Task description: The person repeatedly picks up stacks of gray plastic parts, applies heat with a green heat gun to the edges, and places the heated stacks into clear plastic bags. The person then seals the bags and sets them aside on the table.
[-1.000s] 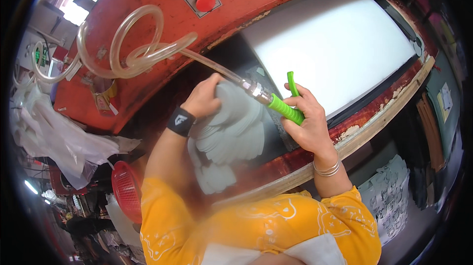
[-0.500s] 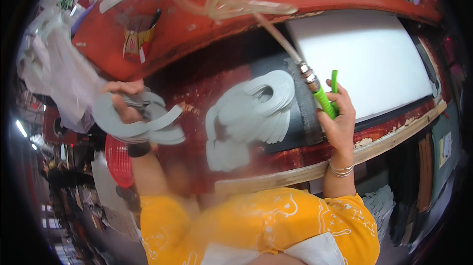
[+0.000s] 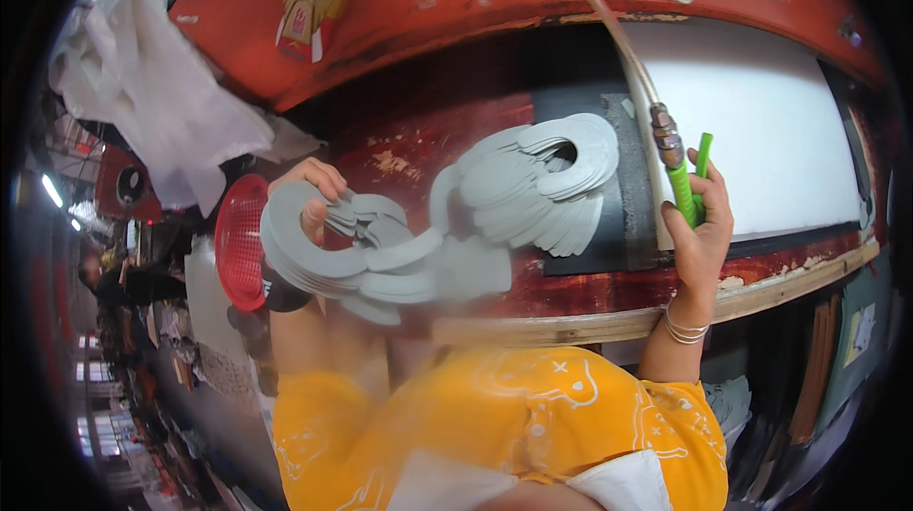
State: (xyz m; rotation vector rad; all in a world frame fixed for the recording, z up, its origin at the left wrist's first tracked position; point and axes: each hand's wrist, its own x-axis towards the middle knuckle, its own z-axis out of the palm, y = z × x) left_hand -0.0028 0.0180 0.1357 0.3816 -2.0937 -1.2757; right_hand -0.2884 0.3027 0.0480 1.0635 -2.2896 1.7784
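My left hand [image 3: 312,195] grips a fanned stack of grey cut-out pieces [image 3: 333,250], ring-shaped with tails, held up at the left above the bench. A second fanned pile of the same grey pieces [image 3: 542,178] lies on the dark mat [image 3: 580,245] in the middle. My right hand [image 3: 702,226] is closed around a green air-gun handle [image 3: 687,190], whose metal fitting joins a clear hose [image 3: 623,45] that runs up to the red machine. The nozzle points upward, just right of the lying pile.
A large white sheet [image 3: 751,121] lies on the red bench [image 3: 409,140] at the right. A wooden edge [image 3: 666,316] bounds the bench front. A red mesh basket [image 3: 238,240] sits at the left, white plastic bags [image 3: 162,102] hang above it.
My left hand lifted a stack of grey pieces off the pile and carried it left, then back toward the middle. My right hand moved the air gun to the right, nozzle up.
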